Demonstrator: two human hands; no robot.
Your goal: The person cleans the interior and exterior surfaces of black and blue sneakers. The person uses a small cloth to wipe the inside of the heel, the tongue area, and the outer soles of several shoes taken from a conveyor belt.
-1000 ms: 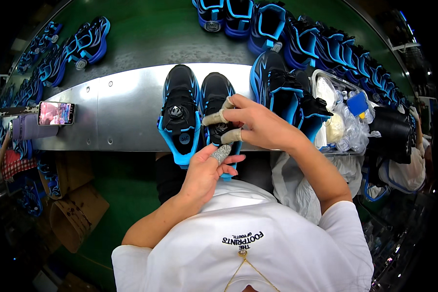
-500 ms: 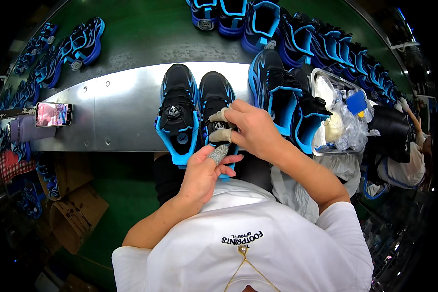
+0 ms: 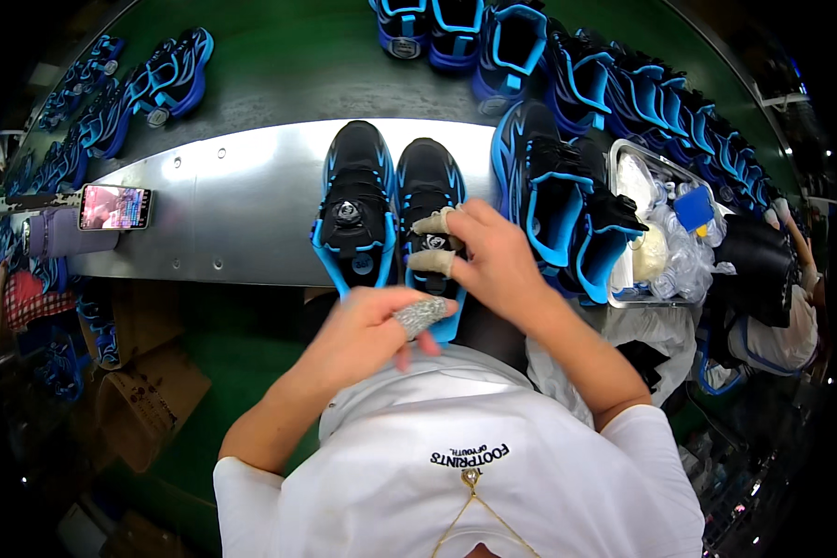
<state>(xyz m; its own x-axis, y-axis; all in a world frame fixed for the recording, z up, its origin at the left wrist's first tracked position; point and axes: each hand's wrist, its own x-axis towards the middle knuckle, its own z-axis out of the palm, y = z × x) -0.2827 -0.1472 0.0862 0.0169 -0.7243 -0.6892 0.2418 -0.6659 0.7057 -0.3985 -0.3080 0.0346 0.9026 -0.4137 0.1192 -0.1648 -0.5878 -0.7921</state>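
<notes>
Two black and blue sports shoes stand side by side on the metal bench edge before me, toes pointing away. My right hand (image 3: 484,253) is closed on the tongue of the right-hand shoe (image 3: 430,167), its beige-covered finger and thumb on either side of a round dial. The left-hand shoe (image 3: 356,158) stands untouched, with a similar dial on its tongue. My left hand (image 3: 381,325), a grey cover on one digit, is over the heel end of the right-hand shoe. Motion blurs its fingers, and whether it grips anything is unclear.
Another pair of shoes (image 3: 553,186) stands right of my hand, beside a clear tray (image 3: 665,223) of plastic bags. Rows of shoes (image 3: 614,84) line the green surface behind. At left are a phone (image 3: 114,206) and a cardboard box (image 3: 149,409). A person's arm (image 3: 792,232) shows far right.
My left hand has drawn back a little from the tongue toward the heel and turned. My right hand keeps its hold on the shoe's tongue. The whole view has shifted slightly.
</notes>
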